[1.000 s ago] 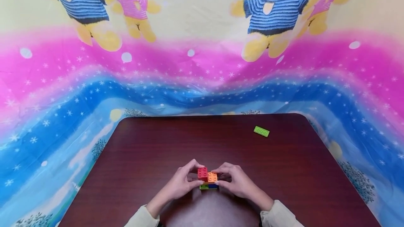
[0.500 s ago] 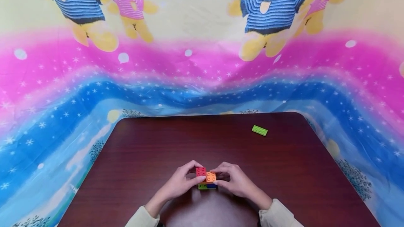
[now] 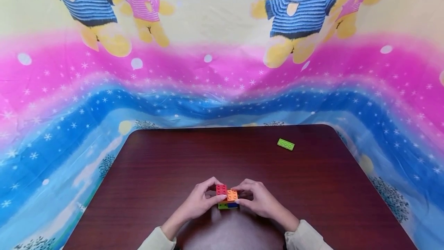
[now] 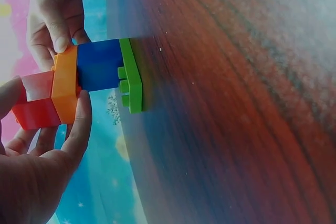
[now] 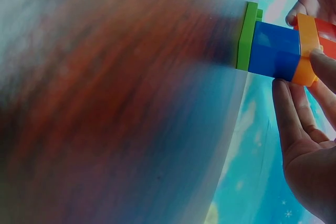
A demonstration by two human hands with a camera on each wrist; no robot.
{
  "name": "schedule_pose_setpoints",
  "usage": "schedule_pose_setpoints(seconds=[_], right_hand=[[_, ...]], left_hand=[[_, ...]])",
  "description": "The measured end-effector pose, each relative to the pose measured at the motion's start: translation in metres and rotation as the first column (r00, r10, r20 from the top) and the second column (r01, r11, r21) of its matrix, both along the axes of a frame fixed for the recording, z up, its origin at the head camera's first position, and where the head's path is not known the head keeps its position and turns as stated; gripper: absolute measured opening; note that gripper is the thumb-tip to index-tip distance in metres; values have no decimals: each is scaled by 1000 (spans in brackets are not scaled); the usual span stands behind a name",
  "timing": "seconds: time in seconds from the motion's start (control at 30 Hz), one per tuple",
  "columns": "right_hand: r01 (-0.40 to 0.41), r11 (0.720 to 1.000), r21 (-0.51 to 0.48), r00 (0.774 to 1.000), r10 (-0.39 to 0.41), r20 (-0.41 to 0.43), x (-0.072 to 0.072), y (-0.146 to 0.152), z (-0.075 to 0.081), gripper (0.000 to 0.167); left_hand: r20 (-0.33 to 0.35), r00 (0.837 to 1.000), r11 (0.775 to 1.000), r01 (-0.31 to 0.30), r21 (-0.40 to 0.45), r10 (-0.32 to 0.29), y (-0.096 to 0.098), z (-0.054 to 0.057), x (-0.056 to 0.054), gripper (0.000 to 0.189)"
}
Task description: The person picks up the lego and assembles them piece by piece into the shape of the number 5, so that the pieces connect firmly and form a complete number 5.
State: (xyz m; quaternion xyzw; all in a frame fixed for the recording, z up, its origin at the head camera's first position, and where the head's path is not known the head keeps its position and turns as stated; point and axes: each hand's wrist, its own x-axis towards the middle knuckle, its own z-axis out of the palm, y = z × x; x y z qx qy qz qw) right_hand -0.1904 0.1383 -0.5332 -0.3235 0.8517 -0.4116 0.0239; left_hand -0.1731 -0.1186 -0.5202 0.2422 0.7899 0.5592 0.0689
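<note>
Near the middle of the desk's point(image 3: 173, 157) front edge, a red block point(image 3: 221, 189) is pinched by the left-hand grip point(image 3: 199, 200). It is seated on the left half of an orange block point(image 3: 232, 195), whose right half is carried by a blue block point(image 4: 98, 65). The blue block is set on a thin green block point(image 4: 135, 83), which seems rested on the desk, though contact is hard to confirm. The orange block's right end is held by the right-hand grip point(image 3: 260, 200). Near the far right corner, a loose green block point(image 3: 286, 144) is seen.
</note>
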Motion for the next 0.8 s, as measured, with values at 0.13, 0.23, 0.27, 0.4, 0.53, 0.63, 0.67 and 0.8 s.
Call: schedule_pose_setpoints(seconds=[0.13, 0.23, 0.27, 0.4, 0.53, 0.63, 0.67, 0.8], right_hand=[[-10, 1000, -4, 1000, 10, -13, 0, 1, -1, 35], [-15, 1000, -11, 999, 14, -34, 0, 1, -2, 35], [-13, 1000, -11, 999, 13, -39, 0, 1, -2, 35], [-16, 1000, -2, 999, 15, -50, 0, 0, -3, 34], [-22, 1000, 2, 998, 22, -61, -1, -1, -2, 34], [-23, 1000, 2, 997, 23, -69, -1, 0, -2, 34], [-18, 1000, 5, 998, 19, -61, -1, 0, -2, 34], [-19, 1000, 18, 999, 20, -38, -1, 1, -1, 34]], left_hand=[[7, 1000, 1000, -3, 5, 3, 0, 0, 0, 19], [17, 1000, 1000, 1, -5, -1, 0, 0, 0, 20], [21, 1000, 1000, 5, -10, -5, -1, 0, -1, 20], [17, 1000, 1000, 17, -26, -17, -3, 0, -1, 22], [4, 1000, 999, 29, -41, -29, -6, -2, 0, 25], [-2, 999, 998, 36, -48, -36, -6, -4, -1, 28], [0, 999, 998, 38, -42, -38, -6, -5, -1, 29], [20, 1000, 1000, 24, -15, -24, -5, -5, -1, 30]])
